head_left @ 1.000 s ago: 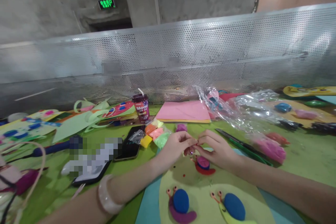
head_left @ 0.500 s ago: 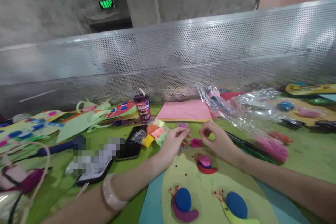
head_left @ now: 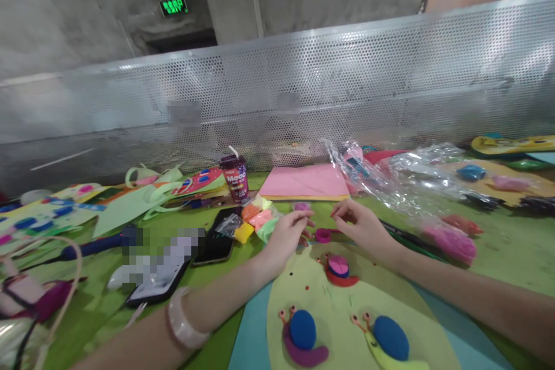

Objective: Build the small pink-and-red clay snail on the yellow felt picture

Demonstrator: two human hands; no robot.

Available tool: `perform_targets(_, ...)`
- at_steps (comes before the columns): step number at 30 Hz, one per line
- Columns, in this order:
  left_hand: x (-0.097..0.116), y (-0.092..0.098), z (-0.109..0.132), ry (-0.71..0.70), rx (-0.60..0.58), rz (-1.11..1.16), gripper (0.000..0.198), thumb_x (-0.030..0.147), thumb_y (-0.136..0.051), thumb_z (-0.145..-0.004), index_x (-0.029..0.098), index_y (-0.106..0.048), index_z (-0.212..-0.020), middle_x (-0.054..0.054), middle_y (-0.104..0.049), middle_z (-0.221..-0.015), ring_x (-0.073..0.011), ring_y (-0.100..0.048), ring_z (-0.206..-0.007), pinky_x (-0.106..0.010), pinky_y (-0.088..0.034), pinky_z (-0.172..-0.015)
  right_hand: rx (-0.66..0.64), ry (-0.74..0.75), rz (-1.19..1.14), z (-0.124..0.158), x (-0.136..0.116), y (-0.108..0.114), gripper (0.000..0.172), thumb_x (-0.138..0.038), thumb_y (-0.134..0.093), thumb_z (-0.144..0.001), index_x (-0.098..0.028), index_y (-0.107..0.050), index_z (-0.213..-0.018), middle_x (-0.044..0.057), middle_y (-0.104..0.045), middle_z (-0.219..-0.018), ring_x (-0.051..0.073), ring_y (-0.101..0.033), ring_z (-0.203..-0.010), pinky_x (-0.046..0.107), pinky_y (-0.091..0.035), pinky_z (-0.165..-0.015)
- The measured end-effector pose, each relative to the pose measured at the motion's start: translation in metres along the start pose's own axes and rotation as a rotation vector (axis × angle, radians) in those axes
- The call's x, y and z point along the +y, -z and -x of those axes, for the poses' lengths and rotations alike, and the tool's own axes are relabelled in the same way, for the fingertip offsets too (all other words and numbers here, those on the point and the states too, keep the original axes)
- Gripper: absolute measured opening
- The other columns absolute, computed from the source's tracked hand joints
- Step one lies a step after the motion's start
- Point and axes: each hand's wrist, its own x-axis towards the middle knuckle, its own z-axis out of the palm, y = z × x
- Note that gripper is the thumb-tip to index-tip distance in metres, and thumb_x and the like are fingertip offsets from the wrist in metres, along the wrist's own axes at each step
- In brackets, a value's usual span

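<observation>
My left hand (head_left: 287,235) and my right hand (head_left: 359,225) hover close together over the table, fingers curled in pinches. A tiny red bit shows at the right fingertips; what the left pinches is too small to name. Between them lies a magenta clay ring (head_left: 322,235). Just below is a red clay snail with a pink and blue shell (head_left: 339,270) on a pale green leaf-shaped sheet (head_left: 333,312). Two more clay snails with blue shells (head_left: 302,337) (head_left: 387,342) sit nearer me on that sheet.
A bag of coloured clay pieces (head_left: 255,222), a dark phone (head_left: 215,240) and a purple drink cup (head_left: 235,177) lie to the left. Pink paper (head_left: 306,182), crumpled plastic bags (head_left: 407,182) and pink clay (head_left: 451,241) lie behind and right. A perforated metal panel (head_left: 303,92) backs the table.
My hands were joined in a pinch over the red snail; they have lifted away from me and parted, uncovering the magenta ring. The view has shifted slightly.
</observation>
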Motion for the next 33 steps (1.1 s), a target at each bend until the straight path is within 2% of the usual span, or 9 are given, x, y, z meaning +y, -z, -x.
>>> perform_targets(5, 0.002, 0.0, 0.003, -0.028, -0.046, -0.026, 0.02, 0.014, -0.048, -0.08, 0.015, -0.063, -0.094, -0.003, -0.062, -0.08, -0.0081, -0.053, -0.056, -0.018, -0.038, -0.048, -0.023, 0.007, -0.068, 0.002, -0.007, -0.001, 0.018, -0.031, -0.056, -0.085, -0.015, -0.049, -0.08, -0.001, -0.055, -0.077, 0.01, -0.053, -0.063, 0.024, -0.046, -0.056)
perform_targets(9, 0.004, 0.0, 0.004, -0.037, -0.049, -0.024, 0.019, 0.015, -0.049, -0.081, 0.015, -0.06, -0.097, -0.004, -0.064, -0.086, -0.0078, -0.055, -0.057, -0.018, -0.038, -0.048, -0.034, -0.004, -0.06, 0.002, -0.01, 0.0, 0.017, -0.031, -0.05, -0.084, -0.018, -0.048, -0.094, -0.001, -0.055, -0.075, 0.01, -0.05, -0.056, 0.023, -0.043, -0.049)
perform_targets(11, 0.005, -0.001, 0.004, -0.046, -0.045, -0.016, 0.018, 0.015, -0.05, -0.082, 0.015, -0.057, -0.098, -0.005, -0.065, -0.09, -0.0078, -0.056, -0.057, -0.018, -0.038, -0.048, -0.039, -0.008, -0.019, 0.002, -0.011, 0.001, 0.019, -0.031, -0.05, -0.085, -0.017, -0.052, -0.098, -0.001, -0.055, -0.073, 0.01, -0.05, -0.057, 0.024, -0.044, -0.051)
perform_targets(15, 0.004, 0.0, 0.003, -0.071, -0.029, 0.005, 0.005, 0.018, -0.053, -0.082, 0.016, -0.053, -0.086, -0.007, -0.067, -0.088, -0.0092, -0.058, -0.059, -0.018, -0.038, -0.048, -0.05, -0.012, 0.087, 0.001, -0.013, 0.003, 0.018, -0.031, -0.052, -0.088, -0.014, -0.058, -0.09, -0.001, -0.055, -0.072, 0.01, -0.051, -0.059, 0.025, -0.045, -0.055)
perform_targets(19, 0.003, 0.001, 0.002, -0.09, -0.005, 0.023, 0.008, 0.023, -0.055, -0.082, 0.016, -0.051, -0.082, -0.008, -0.068, -0.086, -0.0093, -0.058, -0.059, -0.018, -0.039, -0.049, -0.057, -0.032, 0.173, 0.0, -0.01, 0.003, 0.02, -0.033, -0.052, -0.09, -0.014, -0.057, -0.091, 0.0, -0.057, -0.076, 0.011, -0.055, -0.065, 0.027, -0.048, -0.062)
perform_targets(23, 0.004, 0.001, 0.001, -0.088, 0.001, 0.028, 0.008, 0.021, -0.057, -0.08, 0.015, -0.052, -0.083, -0.009, -0.068, -0.09, -0.0093, -0.058, -0.059, -0.017, -0.038, -0.047, -0.061, -0.068, 0.269, -0.003, 0.004, 0.003, 0.02, -0.032, -0.052, -0.09, -0.013, -0.057, -0.095, 0.002, -0.059, -0.087, 0.013, -0.058, -0.073, 0.031, -0.05, -0.067)
perform_targets(26, 0.004, 0.001, 0.002, -0.096, -0.007, 0.028, 0.01, 0.021, -0.058, -0.079, 0.016, -0.052, -0.085, -0.009, -0.068, -0.092, -0.0091, -0.058, -0.06, -0.017, -0.038, -0.047, -0.112, -0.085, 0.349, -0.005, 0.015, 0.003, 0.02, -0.031, -0.052, -0.091, -0.013, -0.057, -0.096, 0.003, -0.06, -0.09, 0.013, -0.059, -0.075, 0.031, -0.051, -0.067)
perform_targets(33, 0.003, 0.002, 0.002, -0.122, -0.01, 0.006, 0.018, 0.03, -0.059, -0.078, 0.016, -0.051, -0.085, -0.008, -0.067, -0.092, -0.0112, -0.058, -0.067, -0.018, -0.039, -0.049, -0.202, -0.023, 0.578, -0.002, 0.015, -0.005, 0.019, -0.031, -0.054, -0.089, -0.014, -0.059, -0.096, 0.005, -0.059, -0.098, 0.018, -0.057, -0.091, 0.039, -0.047, -0.08)
